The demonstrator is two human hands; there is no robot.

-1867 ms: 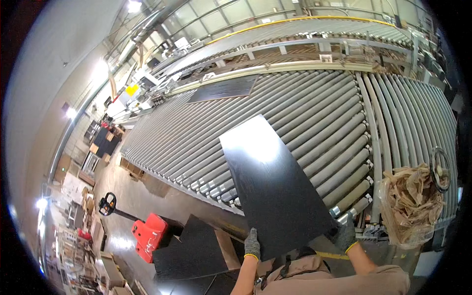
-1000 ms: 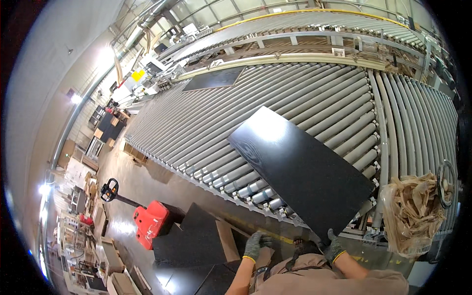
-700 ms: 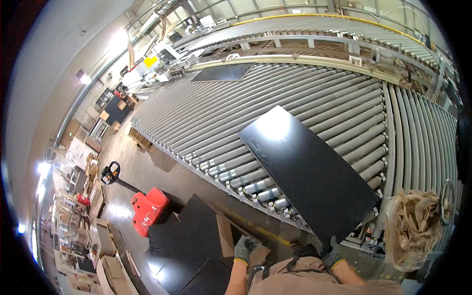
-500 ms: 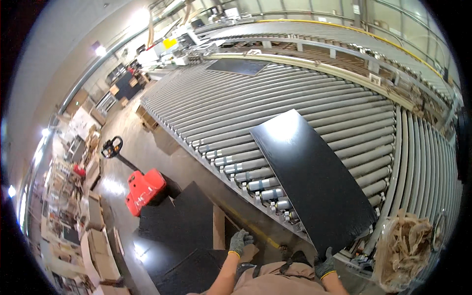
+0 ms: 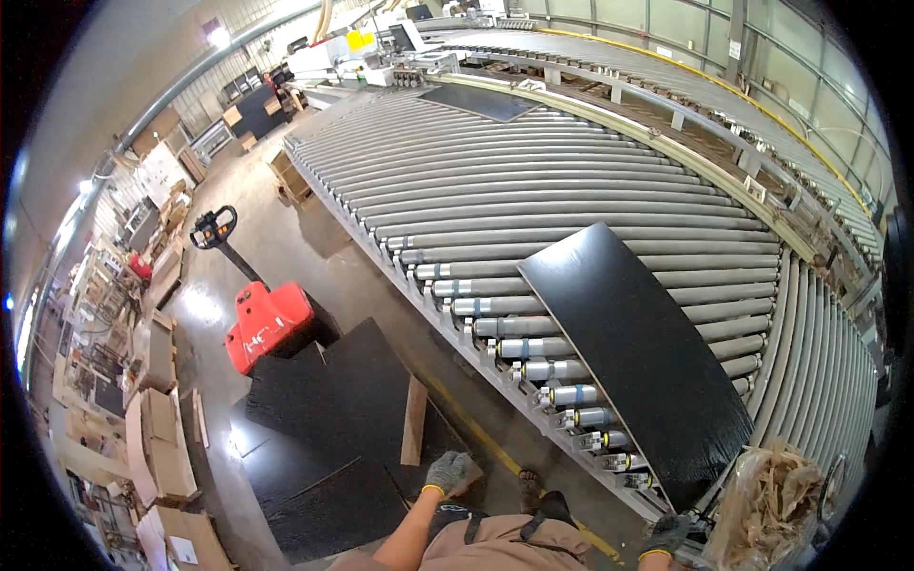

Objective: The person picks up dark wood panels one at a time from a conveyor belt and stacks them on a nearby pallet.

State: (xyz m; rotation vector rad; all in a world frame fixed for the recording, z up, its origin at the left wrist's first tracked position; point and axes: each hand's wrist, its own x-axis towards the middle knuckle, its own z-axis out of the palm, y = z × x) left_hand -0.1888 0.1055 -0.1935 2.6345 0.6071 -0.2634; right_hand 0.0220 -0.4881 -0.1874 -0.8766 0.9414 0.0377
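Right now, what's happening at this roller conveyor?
A person in gloves stands at the edge of a wide roller conveyor. A large black panel lies on the rollers, one corner at the near edge. The right hand is beside that corner; contact isn't clear. The left hand hangs free over black panels stacked on the floor, near a red pallet jack.

A single head-worn fisheye view looks steeply down and forward from above the person's torso. The roller conveyor fills the upper right, near; the floor and red pallet truck lie left, seemingly farther off.
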